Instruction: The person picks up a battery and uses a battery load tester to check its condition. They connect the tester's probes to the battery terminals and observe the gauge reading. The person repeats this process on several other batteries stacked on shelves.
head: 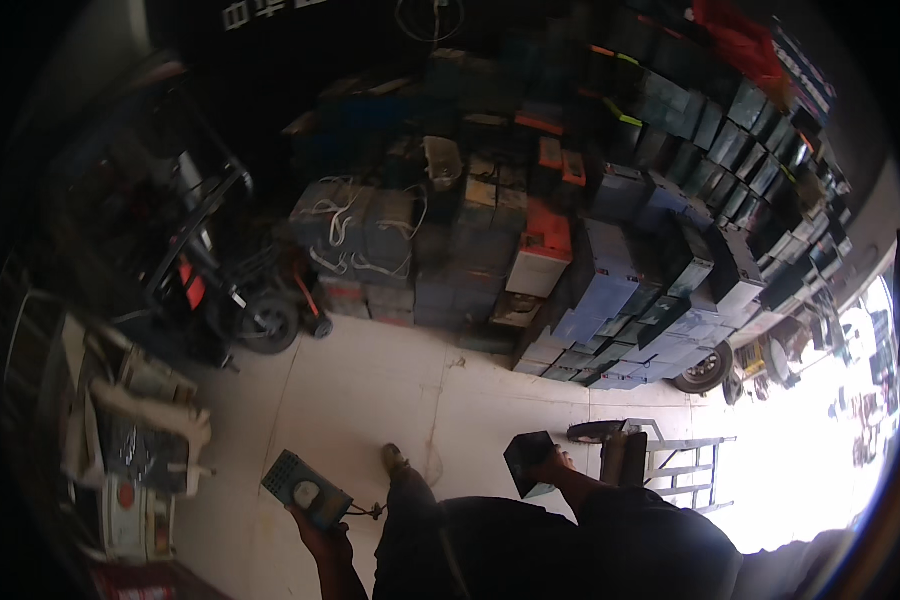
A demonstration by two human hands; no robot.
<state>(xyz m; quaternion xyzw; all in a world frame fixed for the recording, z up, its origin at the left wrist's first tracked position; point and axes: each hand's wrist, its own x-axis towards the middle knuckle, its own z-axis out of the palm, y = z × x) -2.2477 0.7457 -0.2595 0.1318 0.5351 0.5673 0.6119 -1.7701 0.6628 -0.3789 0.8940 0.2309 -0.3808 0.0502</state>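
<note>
At the lower left, my left hand (324, 534) grips a grey-green metal box-shaped meter (309, 487). Its face has a pale round dial, one end is perforated, and a short cable (364, 510) hangs from the other end. On the other side of my body, my right hand (559, 461) holds a dark, box-shaped battery (526, 459) with a flat top. The battery hangs above the floor, and my fingers wrap around its far side, partly hidden. Between the two hands, one of my shoes (394, 457) shows on the pale tiled floor (352, 390).
Stacked batteries (607, 277) fill the far side, some with orange-red tops (547, 229). Others carry white cords (337, 225). A wheeled vehicle (266, 322) stands at left, above a pile of scrap casings (150, 427). A hand truck (682, 469) lies near my right arm, before bright daylight.
</note>
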